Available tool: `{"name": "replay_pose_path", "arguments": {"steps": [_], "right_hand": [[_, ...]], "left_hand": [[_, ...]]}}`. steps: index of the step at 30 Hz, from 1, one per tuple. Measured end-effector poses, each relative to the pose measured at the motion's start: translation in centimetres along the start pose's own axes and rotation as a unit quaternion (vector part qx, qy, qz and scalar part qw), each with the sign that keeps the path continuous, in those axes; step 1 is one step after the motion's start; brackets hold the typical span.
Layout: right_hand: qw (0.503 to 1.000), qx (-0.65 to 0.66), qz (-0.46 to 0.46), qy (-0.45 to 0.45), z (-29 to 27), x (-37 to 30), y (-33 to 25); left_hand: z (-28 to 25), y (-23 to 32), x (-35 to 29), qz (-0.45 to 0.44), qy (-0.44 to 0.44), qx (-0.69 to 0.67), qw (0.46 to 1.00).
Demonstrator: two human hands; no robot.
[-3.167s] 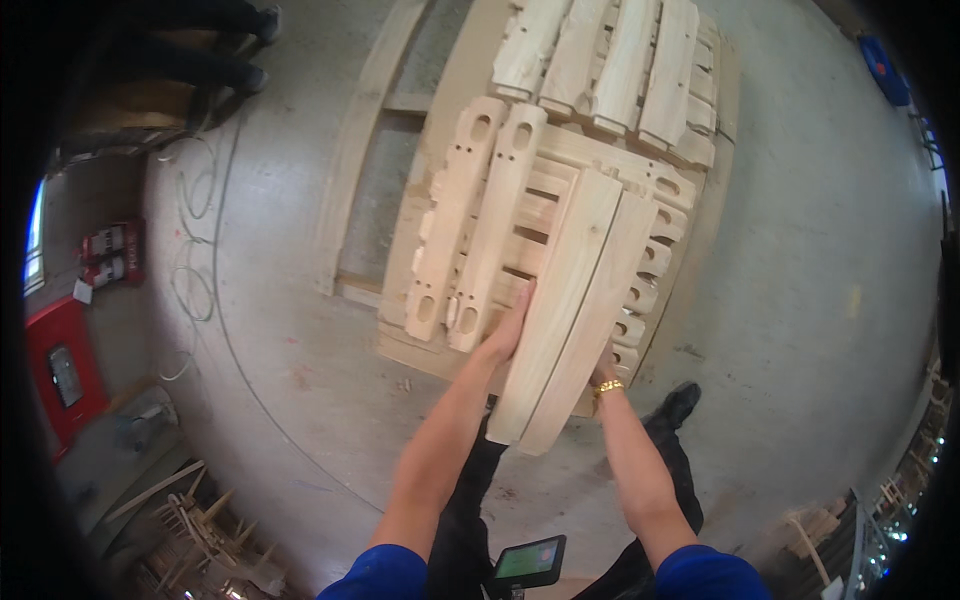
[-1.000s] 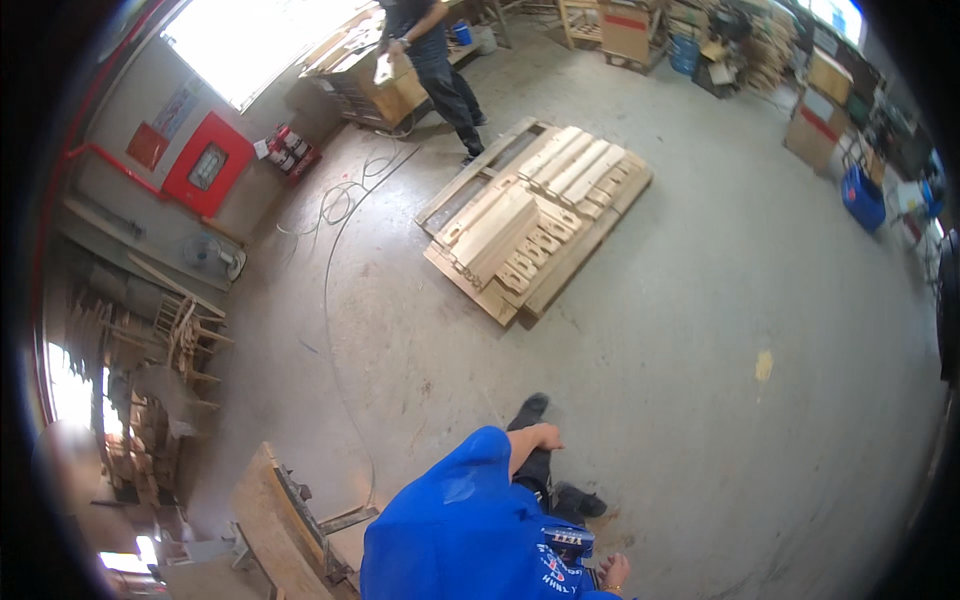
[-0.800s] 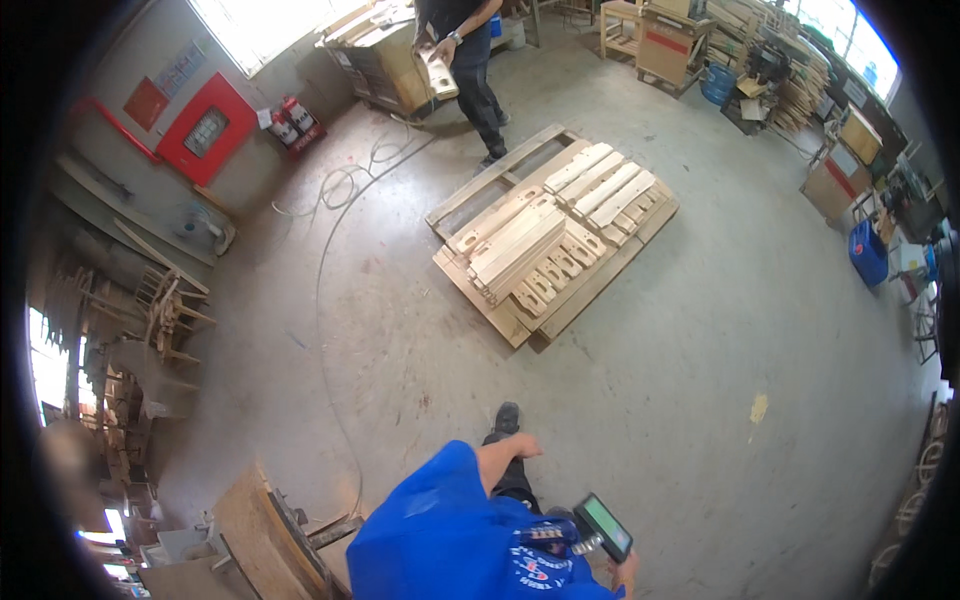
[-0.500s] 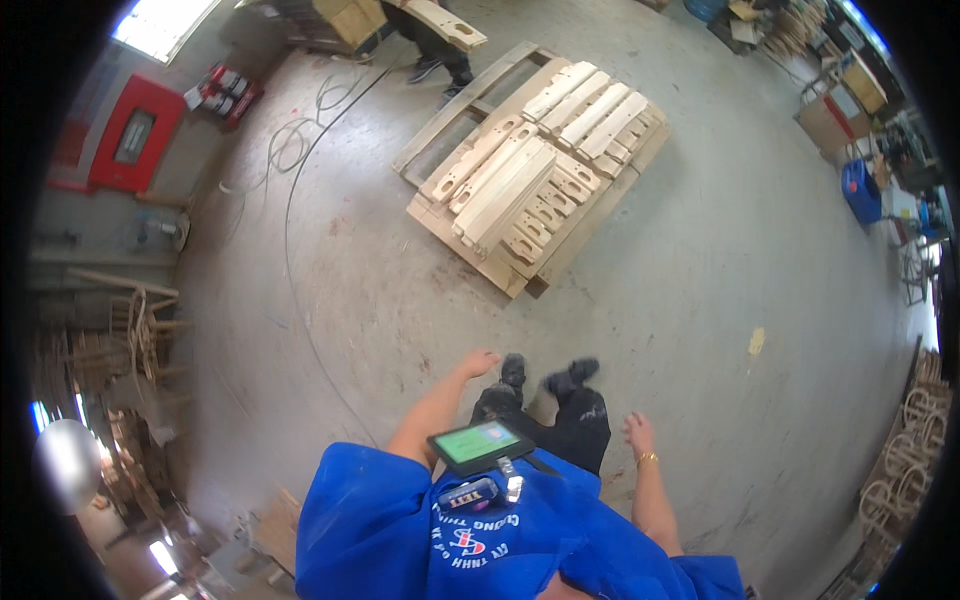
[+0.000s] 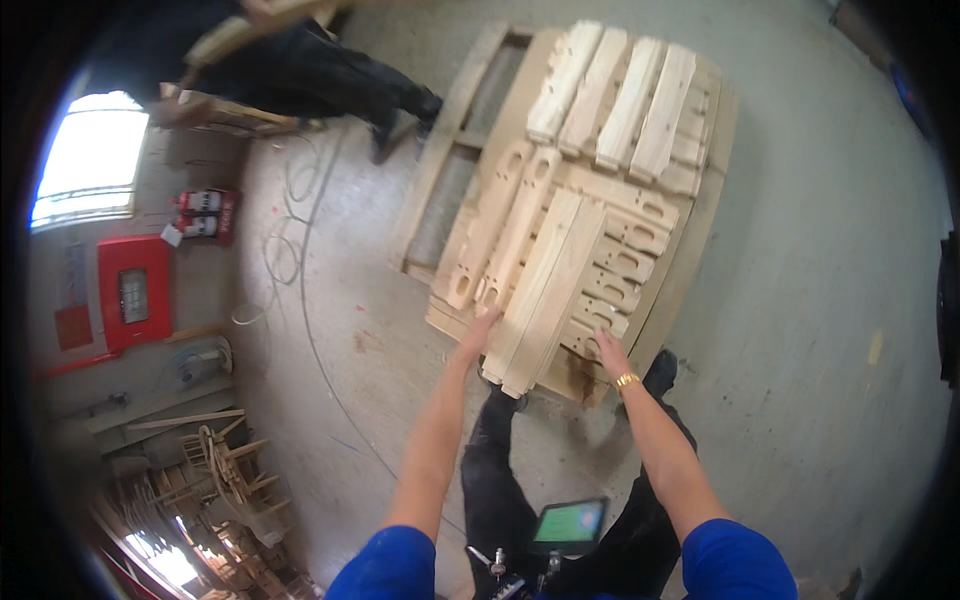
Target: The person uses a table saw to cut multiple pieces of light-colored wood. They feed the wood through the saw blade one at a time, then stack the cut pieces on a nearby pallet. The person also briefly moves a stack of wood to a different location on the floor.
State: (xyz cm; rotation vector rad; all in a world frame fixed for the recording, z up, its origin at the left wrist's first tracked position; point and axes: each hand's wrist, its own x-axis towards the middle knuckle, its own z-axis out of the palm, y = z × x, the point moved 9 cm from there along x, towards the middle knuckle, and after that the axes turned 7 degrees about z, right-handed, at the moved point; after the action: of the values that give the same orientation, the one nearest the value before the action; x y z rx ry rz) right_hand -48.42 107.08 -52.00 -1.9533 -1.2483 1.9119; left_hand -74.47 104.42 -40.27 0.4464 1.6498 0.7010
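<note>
A stack of long pale wooden boards [image 5: 545, 290] lies at the near end of a loaded wooden pallet [image 5: 420, 268]. My left hand [image 5: 482, 328] is at the left side of this stack, by the end of a slotted wooden rail [image 5: 515, 230]; its fingers reach forward, slightly blurred. To the right of the boards, my right hand [image 5: 610, 352] has its fingers stretched out over a row of short slotted wooden pieces [image 5: 612, 288]. Neither hand has visibly closed on anything. Whether the fingertips touch the wood I cannot tell.
More wide boards [image 5: 615, 95] lie at the pallet's far end. At the upper left a person in dark clothes [image 5: 300, 75] carries a long wooden piece [image 5: 255, 28]. A hose [image 5: 285, 262] is coiled on the floor. Red cabinet [image 5: 135, 295] and fire extinguishers [image 5: 205, 215] stand at the left wall.
I have stepped up to the pallet and lean over it. Both hands have moved forward from beside my body to either side of the board stack. The other person appears closer, at the upper left.
</note>
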Motion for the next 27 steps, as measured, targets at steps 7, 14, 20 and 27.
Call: {"name": "replay_pose_path", "arguments": {"steps": [7, 14, 20, 27], "right_hand": [[0.935, 0.323, 0.130, -0.061, 11.0, 7.7, 0.9], [0.878, 0.468, 0.091, 0.036, 10.6, 9.9, 0.7], [0.834, 0.542, 0.105, 0.004, 12.1, 8.2, -1.6], [0.836, 0.531, 0.138, -0.006, 14.5, 7.0, 2.6]], "left_hand": [[1.6, -6.2, 12.7, -0.017, -0.139, -0.023, 0.990], [5.4, -6.4, 15.6, -0.032, -0.241, -0.123, 0.962], [4.2, -8.2, 16.1, -0.021, -0.217, -0.165, 0.962], [2.9, -9.6, 14.5, 0.009, -0.201, -0.114, 0.973]]}}
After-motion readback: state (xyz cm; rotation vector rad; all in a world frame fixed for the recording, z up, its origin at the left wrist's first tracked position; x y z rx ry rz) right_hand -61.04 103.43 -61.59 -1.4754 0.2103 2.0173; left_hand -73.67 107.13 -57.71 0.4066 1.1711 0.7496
